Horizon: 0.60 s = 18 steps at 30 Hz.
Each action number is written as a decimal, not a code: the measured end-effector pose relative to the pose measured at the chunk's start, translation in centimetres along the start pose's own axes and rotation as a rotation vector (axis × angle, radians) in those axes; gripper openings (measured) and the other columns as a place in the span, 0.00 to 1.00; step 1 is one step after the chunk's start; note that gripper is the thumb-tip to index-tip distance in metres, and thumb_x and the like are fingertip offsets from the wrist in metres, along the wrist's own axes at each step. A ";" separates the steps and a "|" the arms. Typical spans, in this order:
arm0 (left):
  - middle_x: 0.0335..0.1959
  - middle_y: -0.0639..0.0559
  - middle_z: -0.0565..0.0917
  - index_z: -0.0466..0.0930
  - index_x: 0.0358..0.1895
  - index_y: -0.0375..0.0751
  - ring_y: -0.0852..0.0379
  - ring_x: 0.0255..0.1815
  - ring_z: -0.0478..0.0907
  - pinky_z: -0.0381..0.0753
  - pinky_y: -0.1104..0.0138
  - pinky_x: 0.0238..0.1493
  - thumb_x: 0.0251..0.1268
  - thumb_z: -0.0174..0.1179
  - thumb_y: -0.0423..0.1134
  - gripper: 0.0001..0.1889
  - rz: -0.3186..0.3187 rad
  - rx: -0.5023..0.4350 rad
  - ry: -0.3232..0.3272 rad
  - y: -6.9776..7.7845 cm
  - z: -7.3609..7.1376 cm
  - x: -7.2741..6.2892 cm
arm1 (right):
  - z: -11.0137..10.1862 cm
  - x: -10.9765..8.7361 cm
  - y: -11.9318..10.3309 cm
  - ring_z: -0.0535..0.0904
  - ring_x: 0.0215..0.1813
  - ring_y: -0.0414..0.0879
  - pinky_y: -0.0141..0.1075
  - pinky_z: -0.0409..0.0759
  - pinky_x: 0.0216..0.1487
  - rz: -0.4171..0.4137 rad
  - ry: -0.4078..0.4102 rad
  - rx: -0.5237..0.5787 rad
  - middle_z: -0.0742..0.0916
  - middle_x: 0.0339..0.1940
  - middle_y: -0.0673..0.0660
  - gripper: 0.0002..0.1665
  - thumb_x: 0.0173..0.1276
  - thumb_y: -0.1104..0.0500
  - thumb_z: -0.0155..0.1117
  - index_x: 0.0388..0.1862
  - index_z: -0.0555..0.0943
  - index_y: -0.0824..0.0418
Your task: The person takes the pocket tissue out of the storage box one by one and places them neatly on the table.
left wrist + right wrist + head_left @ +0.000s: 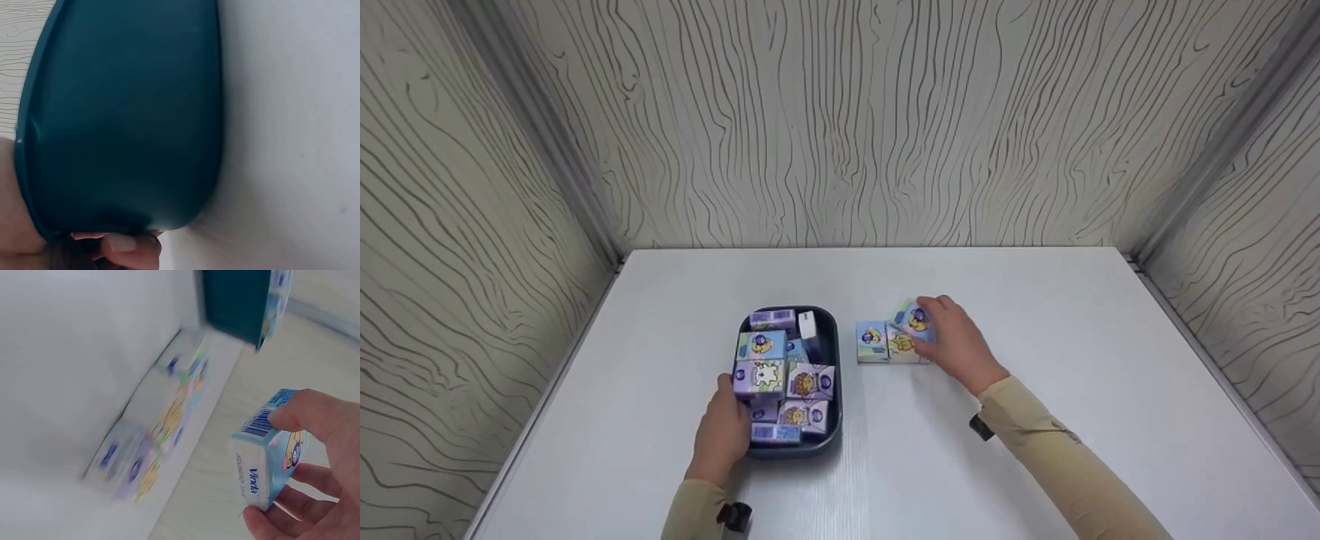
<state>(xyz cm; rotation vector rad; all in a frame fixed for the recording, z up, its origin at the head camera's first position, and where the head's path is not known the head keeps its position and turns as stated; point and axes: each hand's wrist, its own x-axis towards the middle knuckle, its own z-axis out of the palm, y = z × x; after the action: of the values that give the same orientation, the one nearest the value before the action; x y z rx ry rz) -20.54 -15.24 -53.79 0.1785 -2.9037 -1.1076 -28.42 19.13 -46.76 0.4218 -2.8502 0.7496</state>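
My right hand pinches a small Vinda tissue pack between thumb and fingers. It is tilted, with a blue cartoon face and a barcode on its side. In the head view this pack overlaps a row of similar tissue packs lying on the table, part of the row hidden by my hand. To the left stands a dark teal plastic bin, holding several more tissue packs, some stacked above the rim. My left hand grips the bin's near left side, its fingertips curled against the wall.
The white table carries the bin and the row, which are separated by a narrow gap. Wood-grain panels enclose the table at the back and on both sides.
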 end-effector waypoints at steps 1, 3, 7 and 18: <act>0.57 0.29 0.73 0.53 0.67 0.26 0.36 0.55 0.74 0.74 0.47 0.52 0.73 0.40 0.32 0.23 0.001 0.003 0.001 0.0 0.0 0.0 | -0.2 0.1 0.7 0.74 0.55 0.55 0.49 0.73 0.57 0.029 -0.005 -0.002 0.77 0.54 0.63 0.40 0.54 0.62 0.74 0.65 0.69 0.67; 0.57 0.28 0.72 0.52 0.67 0.26 0.36 0.56 0.74 0.74 0.47 0.52 0.73 0.40 0.32 0.23 0.000 0.003 0.004 -0.1 0.0 0.0 | -0.6 0.2 2.1 0.73 0.57 0.58 0.51 0.72 0.59 0.083 -0.015 -0.011 0.76 0.55 0.65 0.40 0.56 0.61 0.73 0.66 0.68 0.68; 0.59 0.28 0.71 0.51 0.69 0.26 0.36 0.57 0.73 0.72 0.47 0.55 0.73 0.39 0.33 0.24 -0.014 -0.004 0.003 0.1 -0.1 0.0 | -1.1 0.3 4.6 0.71 0.59 0.63 0.54 0.69 0.60 0.173 -0.030 -0.046 0.74 0.57 0.68 0.41 0.57 0.60 0.72 0.66 0.66 0.70; 0.58 0.28 0.71 0.51 0.68 0.25 0.35 0.57 0.72 0.72 0.47 0.55 0.73 0.40 0.32 0.24 -0.007 0.002 0.002 0.0 -0.1 0.0 | 0.2 -0.9 9.3 0.75 0.51 0.65 0.56 0.72 0.53 0.345 -0.091 -0.121 0.77 0.50 0.74 0.39 0.59 0.57 0.69 0.62 0.66 0.79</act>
<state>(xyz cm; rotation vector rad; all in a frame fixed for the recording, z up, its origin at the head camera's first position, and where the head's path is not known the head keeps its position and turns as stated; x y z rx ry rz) -20.50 -15.25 -53.71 0.1901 -2.9044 -1.1052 -30.47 27.00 -51.36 -0.0573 -3.0737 0.6163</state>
